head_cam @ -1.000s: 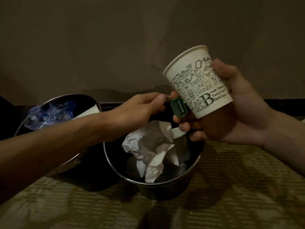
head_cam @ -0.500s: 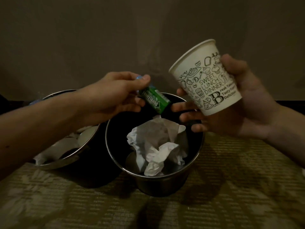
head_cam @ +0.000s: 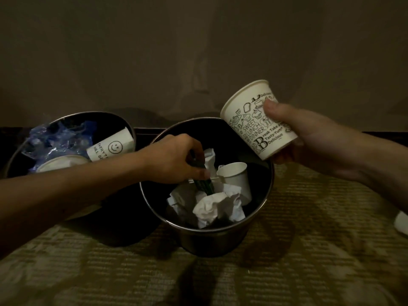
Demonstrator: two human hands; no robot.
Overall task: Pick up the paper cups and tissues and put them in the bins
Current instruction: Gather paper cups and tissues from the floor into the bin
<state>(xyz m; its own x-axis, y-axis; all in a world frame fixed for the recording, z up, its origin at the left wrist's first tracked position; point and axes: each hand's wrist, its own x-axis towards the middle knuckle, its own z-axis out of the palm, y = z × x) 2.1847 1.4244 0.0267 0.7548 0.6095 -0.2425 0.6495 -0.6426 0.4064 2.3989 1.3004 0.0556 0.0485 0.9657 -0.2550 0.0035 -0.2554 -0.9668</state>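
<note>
Centre frame, the left hand [head_cam: 174,160] pinches a green pack [head_cam: 203,185] inside the bin [head_cam: 209,241], above tissues [head_cam: 212,208]. Upper right, the right hand [head_cam: 295,133] grips a cup [head_cam: 254,127].

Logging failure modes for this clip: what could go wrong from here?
1. The right hand holds the printed cup tilted above the rim of the middle bin, not its centre; released there, it may clip the rim and land on the carpet.
2. The left hand, gripping the green pack, is inside that bin over the tissues; a cup dropped now could strike it.
3. A white item at the right edge is barely in view; easily missed.
</note>
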